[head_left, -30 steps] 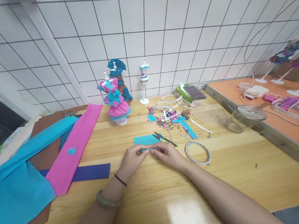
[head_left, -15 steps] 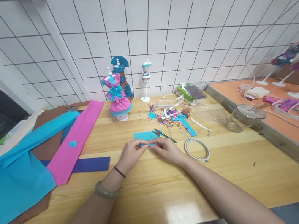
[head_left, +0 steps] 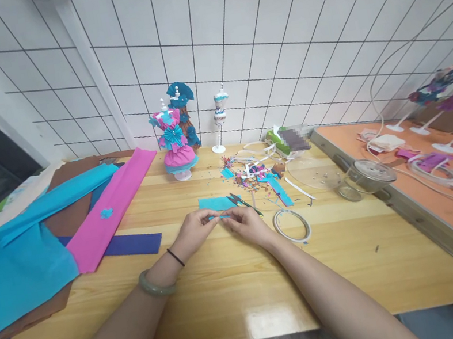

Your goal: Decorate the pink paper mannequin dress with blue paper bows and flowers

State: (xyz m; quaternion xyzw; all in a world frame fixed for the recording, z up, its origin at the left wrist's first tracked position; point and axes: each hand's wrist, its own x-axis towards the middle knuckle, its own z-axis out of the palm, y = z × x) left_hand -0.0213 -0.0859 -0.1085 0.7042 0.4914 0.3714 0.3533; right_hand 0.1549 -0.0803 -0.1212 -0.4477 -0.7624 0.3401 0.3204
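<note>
My left hand (head_left: 197, 232) and my right hand (head_left: 246, 223) meet fingertip to fingertip above the wooden table. Both pinch a small strip of blue crepe paper (head_left: 218, 216), mostly hidden by the fingers. Just behind them lies a flat blue crepe paper piece (head_left: 214, 203). Scissors (head_left: 243, 204) with dark blades rest partly over that piece, beyond my right hand. A roll of white tape (head_left: 291, 226) lies flat to the right of my right hand.
Crepe paper sheets (head_left: 21, 276) in several colours cover the left side. Small dress forms in paper dresses (head_left: 180, 157) and a barer form (head_left: 219, 148) stand by the gridded wall. Paper scraps (head_left: 256, 173), a clear jar (head_left: 350, 189) and an orange surface (head_left: 446, 201) lie rightward.
The whole view has shifted slightly, so things sit a little further left and up. Both hands keep their pinch on the blue strip, with little visible movement.
</note>
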